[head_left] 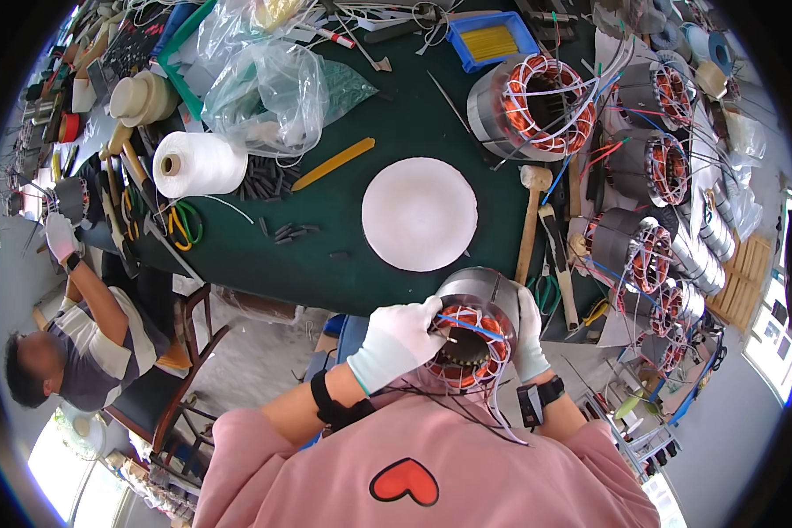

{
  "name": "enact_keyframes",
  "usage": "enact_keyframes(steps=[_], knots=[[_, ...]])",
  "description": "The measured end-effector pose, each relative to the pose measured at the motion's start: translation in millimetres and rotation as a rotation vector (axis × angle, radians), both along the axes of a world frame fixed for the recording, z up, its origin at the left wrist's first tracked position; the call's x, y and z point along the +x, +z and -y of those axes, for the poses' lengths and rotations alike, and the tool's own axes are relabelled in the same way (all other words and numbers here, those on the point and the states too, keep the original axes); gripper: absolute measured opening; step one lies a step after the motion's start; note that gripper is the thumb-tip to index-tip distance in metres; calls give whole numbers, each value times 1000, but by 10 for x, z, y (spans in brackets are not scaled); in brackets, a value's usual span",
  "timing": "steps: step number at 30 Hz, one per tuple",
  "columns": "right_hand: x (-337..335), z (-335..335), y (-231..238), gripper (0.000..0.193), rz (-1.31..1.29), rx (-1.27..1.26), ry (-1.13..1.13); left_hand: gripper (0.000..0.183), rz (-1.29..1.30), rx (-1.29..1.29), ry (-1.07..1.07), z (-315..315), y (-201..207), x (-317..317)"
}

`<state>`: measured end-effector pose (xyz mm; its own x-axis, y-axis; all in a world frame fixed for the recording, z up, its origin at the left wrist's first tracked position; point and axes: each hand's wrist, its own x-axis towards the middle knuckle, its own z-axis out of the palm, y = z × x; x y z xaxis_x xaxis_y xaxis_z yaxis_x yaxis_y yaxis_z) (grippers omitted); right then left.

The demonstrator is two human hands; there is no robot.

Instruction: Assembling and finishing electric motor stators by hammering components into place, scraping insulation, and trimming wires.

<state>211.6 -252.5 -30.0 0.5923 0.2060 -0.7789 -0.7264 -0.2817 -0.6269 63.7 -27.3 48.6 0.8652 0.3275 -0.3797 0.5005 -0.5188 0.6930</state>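
Head view. Left hand [398, 341], in a white glove, rests on the top face of a motor stator [473, 326]; fingers curled together, fingertips pinching a blue wire [477, 327] that crosses the copper windings. Right hand [528, 339], also white-gloved, lies flat against the stator's right side, fingers pressed together and cupping the steel shell. The stator sits upright between both hands, at the near edge of the green counter [387, 132], close to the person's chest; white lead wires trail from it down over the pink sweater.

Just beyond the hands: a round white disc [420, 214] lying flat on the counter. Right of the disc, near the right hand: a wooden-handled mallet [531, 220], handle pointing toward the hands. Farther out beyond the mallet: a larger wound stator [532, 106] with white and coloured leads. Well to the right of the right hand: a row of smaller wound stators [651, 167].

Far left of the left hand: a spool of white cord [199, 165], yellow-handled scissors [181, 224] beside it, a flat yellow stick [333, 164] between spool and disc. Another person [70, 343] sits at the counter's left end, one gloved hand raised.
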Motion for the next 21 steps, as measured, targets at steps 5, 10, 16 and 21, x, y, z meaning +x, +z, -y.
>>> enact_keyframes(steps=[5,10,16,21], knots=[[78,-278,329,36,5,-28,94,27,-35,-228,134,-217,43,-63],[199,-855,582,35,148,-21,431,24,-170,-294,376,-445,592,-173],[524,-1627,125,45,520,146,872,27,-107,-247,675,-721,477,-260],[620,-2062,-135,48,586,90,1037,25,-10,-198,705,-907,220,-246]])
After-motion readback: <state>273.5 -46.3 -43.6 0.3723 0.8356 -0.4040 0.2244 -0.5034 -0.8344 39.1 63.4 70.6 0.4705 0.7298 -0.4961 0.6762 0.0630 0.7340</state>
